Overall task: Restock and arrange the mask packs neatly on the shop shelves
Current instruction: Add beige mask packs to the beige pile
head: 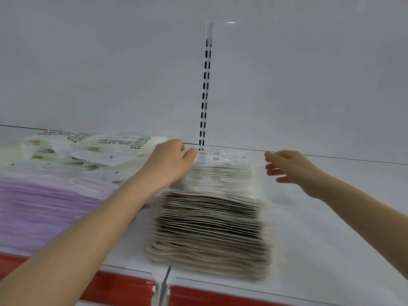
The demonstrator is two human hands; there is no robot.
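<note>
A row of beige-grey mask packs (209, 230) stands on edge on the white shelf (320, 250), running from the front lip toward the back wall. My left hand (170, 162) rests against the row's far left side, its thumb near the rearmost clear-wrapped packs (220, 171). My right hand (289, 166) hovers just right of the row's far end, fingers relaxed and holding nothing. The picture is motion-blurred.
Purple mask packs (44, 204) fill the shelf at the left. Behind them lies a loose pile of white packs with green print (92, 146). A slotted upright (206, 85) runs up the back wall. A clear front lip above a red price strip (220, 294) edges the shelf.
</note>
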